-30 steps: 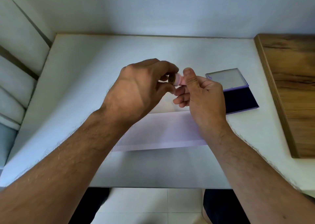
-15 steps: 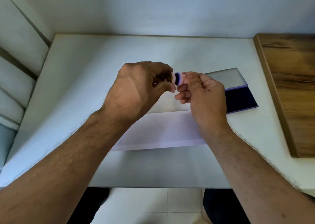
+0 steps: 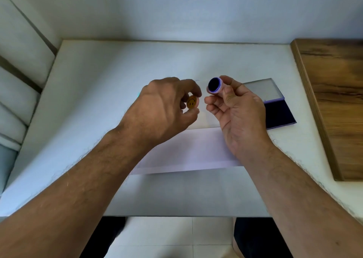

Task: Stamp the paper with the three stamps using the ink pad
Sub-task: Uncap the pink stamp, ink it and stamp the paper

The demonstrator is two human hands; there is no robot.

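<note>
My right hand (image 3: 238, 110) pinches a small round pink stamp (image 3: 214, 85) above the table, its dark inked face turned toward me. My left hand (image 3: 163, 110) holds the stamp's cap (image 3: 191, 102), an orange disc with a smiley face, between thumb and fingers just left of the stamp. A white sheet of paper (image 3: 188, 149) lies on the table beneath both hands. The ink pad (image 3: 279, 112) lies open to the right behind my right hand, dark pad toward me and clear lid (image 3: 263, 90) folded back. Other stamps are not visible.
The white table (image 3: 98, 85) stands against a pale wall. A wooden surface (image 3: 334, 100) adjoins the table on the right. White cushions (image 3: 17, 77) sit at the left. Tiled floor shows below the table's front edge.
My hands were together on the stamp; they have pulled apart. The orange cap came off in my left hand, and the stamp's inked face now shows in my right.
</note>
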